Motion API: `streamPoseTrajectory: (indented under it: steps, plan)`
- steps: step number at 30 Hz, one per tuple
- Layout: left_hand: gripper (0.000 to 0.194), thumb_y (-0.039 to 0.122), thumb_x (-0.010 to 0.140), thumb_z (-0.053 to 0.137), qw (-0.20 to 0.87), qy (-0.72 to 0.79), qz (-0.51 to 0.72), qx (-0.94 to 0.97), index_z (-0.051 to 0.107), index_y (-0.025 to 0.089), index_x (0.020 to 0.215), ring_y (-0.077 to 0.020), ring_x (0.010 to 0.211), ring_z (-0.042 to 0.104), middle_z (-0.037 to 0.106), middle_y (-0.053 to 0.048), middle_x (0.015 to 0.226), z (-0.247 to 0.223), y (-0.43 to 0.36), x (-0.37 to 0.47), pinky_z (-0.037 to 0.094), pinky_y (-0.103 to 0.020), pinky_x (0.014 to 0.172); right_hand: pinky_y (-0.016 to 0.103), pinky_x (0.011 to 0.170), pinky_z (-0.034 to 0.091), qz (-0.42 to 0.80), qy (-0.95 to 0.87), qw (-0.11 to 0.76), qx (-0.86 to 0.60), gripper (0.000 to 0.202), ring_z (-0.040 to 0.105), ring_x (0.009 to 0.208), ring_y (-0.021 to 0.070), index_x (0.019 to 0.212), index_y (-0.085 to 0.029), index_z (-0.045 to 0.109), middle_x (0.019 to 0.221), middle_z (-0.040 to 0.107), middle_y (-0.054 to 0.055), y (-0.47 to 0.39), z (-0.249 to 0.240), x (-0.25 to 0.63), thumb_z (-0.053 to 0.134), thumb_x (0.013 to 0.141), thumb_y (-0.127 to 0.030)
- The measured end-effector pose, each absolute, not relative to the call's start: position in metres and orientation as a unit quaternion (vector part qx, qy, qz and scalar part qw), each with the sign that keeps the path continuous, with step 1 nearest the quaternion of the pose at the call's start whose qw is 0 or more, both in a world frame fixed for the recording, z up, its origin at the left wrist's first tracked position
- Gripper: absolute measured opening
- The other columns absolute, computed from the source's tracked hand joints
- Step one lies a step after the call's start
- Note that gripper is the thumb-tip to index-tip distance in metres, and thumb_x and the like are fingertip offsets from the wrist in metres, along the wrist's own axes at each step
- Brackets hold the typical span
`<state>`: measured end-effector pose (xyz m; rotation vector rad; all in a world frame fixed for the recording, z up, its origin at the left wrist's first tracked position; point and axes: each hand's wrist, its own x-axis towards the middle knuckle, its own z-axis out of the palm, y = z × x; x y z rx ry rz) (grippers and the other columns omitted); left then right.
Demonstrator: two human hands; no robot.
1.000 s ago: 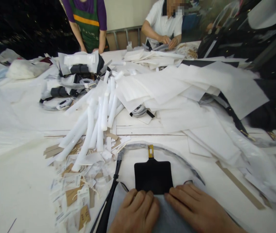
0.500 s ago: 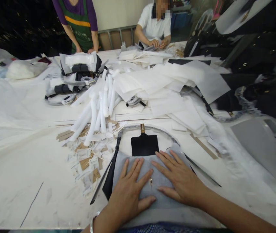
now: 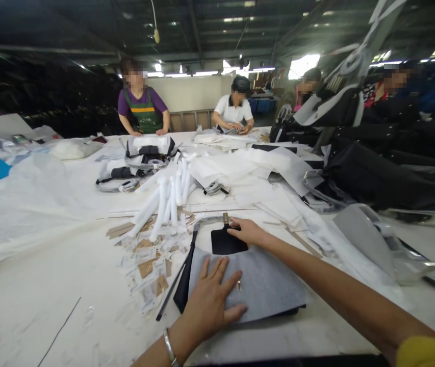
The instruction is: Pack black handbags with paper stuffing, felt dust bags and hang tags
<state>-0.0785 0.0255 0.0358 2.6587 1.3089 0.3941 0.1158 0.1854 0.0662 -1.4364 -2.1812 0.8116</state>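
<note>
A black handbag [image 3: 182,299] lies on the table in front of me, its front covered by a grey-white sheet [image 3: 274,285] with a small gold fitting [image 3: 239,284] showing through. My left hand [image 3: 213,295] rests flat on that sheet with the fingers spread. At the top of the bag, a black flap [image 3: 223,242] with a gold clasp [image 3: 225,219] stretches away from me. My right hand [image 3: 248,232] has its thumb and fingers closed at the flap's upper right corner. Partly hidden behind the flap is the plastic-wrapped strap [image 3: 206,221].
Left of the bag are paper tags [image 3: 148,267] and white foam tubes [image 3: 169,199]. White sheets [image 3: 248,168] are piled beyond. Wrapped bags [image 3: 150,148] lie at the back left, dark bags [image 3: 378,168] at the right. Two people stand or sit across the table.
My right hand has left the sheet and moved forward to the flap's corner. My left hand stays flat on the sheet. The camera view has tilted up, showing more of the room.
</note>
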Motion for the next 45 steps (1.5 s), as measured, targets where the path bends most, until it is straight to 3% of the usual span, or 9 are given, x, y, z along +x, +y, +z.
streamPoseTrajectory:
  steps: [2, 8, 12, 15, 22, 28, 34, 39, 45]
  plan:
    - [0.067, 0.066, 0.087, 0.055, 0.072, 0.432, 0.147, 0.887, 0.044, 0.033, 0.144, -0.0314, 0.142, 0.036, 0.037, -0.013, 0.155, 0.036, 0.025, -0.079, 0.021, -0.061, 0.117, 0.041, 0.09, 0.054, 0.319, -0.777, 0.21, -0.5, 0.041, 0.071, 0.095, 0.0264, 0.128, -0.016, 0.065, 0.098, 0.077, 0.007, 0.186, 0.071, 0.114, 0.058, 0.09, -0.029]
    - [0.065, 0.062, 0.084, 0.062, 0.084, 0.431, 0.181, 0.88, 0.049, 0.031, 0.139, -0.0327, 0.14, 0.039, 0.044, -0.013, 0.149, 0.041, 0.025, -0.077, 0.022, -0.062, 0.117, 0.036, 0.104, 0.046, 0.378, -0.802, 0.245, -0.392, 0.035, 0.064, 0.114, 0.0215, 0.112, -0.023, 0.074, 0.117, 0.072, 0.003, 0.115, 0.095, 0.139, 0.05, 0.098, -0.044]
    - [0.063, 0.056, 0.081, 0.068, 0.109, 0.435, 0.207, 0.87, 0.053, 0.027, 0.134, -0.0282, 0.121, 0.056, 0.063, -0.008, 0.119, 0.041, 0.024, -0.074, 0.017, -0.061, 0.119, 0.036, 0.104, 0.046, 0.346, -0.846, 0.234, -0.33, 0.028, 0.063, 0.115, 0.0202, 0.113, -0.026, 0.074, 0.123, 0.069, 0.006, 0.075, 0.077, 0.153, 0.052, 0.099, -0.035]
    - [0.057, 0.053, 0.079, 0.071, 0.097, 0.429, 0.23, 0.868, 0.057, 0.024, 0.127, -0.0265, 0.11, 0.061, 0.066, -0.005, 0.107, 0.038, 0.022, -0.074, 0.016, -0.061, 0.119, 0.037, 0.104, 0.046, 0.288, -0.872, 0.232, -0.319, 0.028, 0.06, 0.118, 0.0199, 0.12, -0.029, 0.071, 0.129, 0.066, 0.006, 0.066, 0.056, 0.159, 0.052, 0.099, -0.028]
    - [0.048, 0.049, 0.091, 0.061, 0.003, 0.386, 0.295, 0.874, 0.056, 0.018, 0.127, -0.0241, 0.104, 0.063, 0.067, -0.008, 0.11, 0.031, 0.008, -0.078, 0.039, -0.054, 0.11, 0.04, 0.108, 0.043, 0.211, -0.9, 0.252, -0.285, 0.033, 0.06, 0.118, 0.0193, 0.122, -0.028, 0.069, 0.128, 0.067, 0.007, 0.066, 0.039, 0.164, 0.05, 0.098, -0.018]
    - [0.033, 0.038, 0.095, 0.059, 0.024, 0.337, 0.251, 0.907, 0.059, 0.022, 0.123, -0.0212, 0.093, 0.063, 0.067, -0.006, 0.104, 0.031, 0.007, -0.075, 0.056, -0.038, 0.083, 0.044, 0.102, 0.046, 0.141, -0.922, 0.247, -0.263, 0.032, 0.06, 0.116, 0.0225, 0.123, -0.024, 0.069, 0.128, 0.066, 0.011, 0.06, 0.034, 0.161, 0.051, 0.097, -0.018]
    - [0.026, 0.036, 0.098, 0.053, 0.029, 0.324, 0.263, 0.908, 0.063, 0.021, 0.116, -0.0209, 0.091, 0.064, 0.068, -0.007, 0.102, 0.034, 0.013, -0.073, 0.057, -0.036, 0.078, 0.039, 0.095, 0.047, 0.148, -0.937, 0.18, -0.259, 0.024, 0.064, 0.102, 0.0215, 0.11, -0.021, 0.073, 0.112, 0.072, 0.01, 0.069, 0.053, 0.149, 0.053, 0.098, -0.023]
    - [0.026, 0.034, 0.099, 0.048, 0.004, 0.295, 0.284, 0.912, 0.064, 0.02, 0.114, -0.0201, 0.086, 0.066, 0.069, -0.007, 0.098, 0.03, 0.018, -0.075, 0.058, -0.033, 0.071, 0.025, 0.081, 0.049, 0.162, -0.951, 0.121, -0.233, 0.012, 0.063, 0.091, 0.0165, 0.092, -0.019, 0.076, 0.097, 0.074, 0.004, 0.086, 0.056, 0.136, 0.064, 0.091, -0.018]
    - [0.028, 0.034, 0.1, 0.046, -0.046, 0.246, 0.306, 0.919, 0.065, 0.02, 0.114, -0.0177, 0.081, 0.067, 0.069, -0.007, 0.094, 0.015, 0.03, -0.078, 0.058, -0.027, 0.07, 0.027, 0.078, 0.05, 0.167, -0.934, 0.088, -0.304, 0.011, 0.064, 0.087, 0.0198, 0.091, -0.016, 0.075, 0.091, 0.072, 0.007, 0.08, 0.061, 0.128, 0.071, 0.083, -0.021]
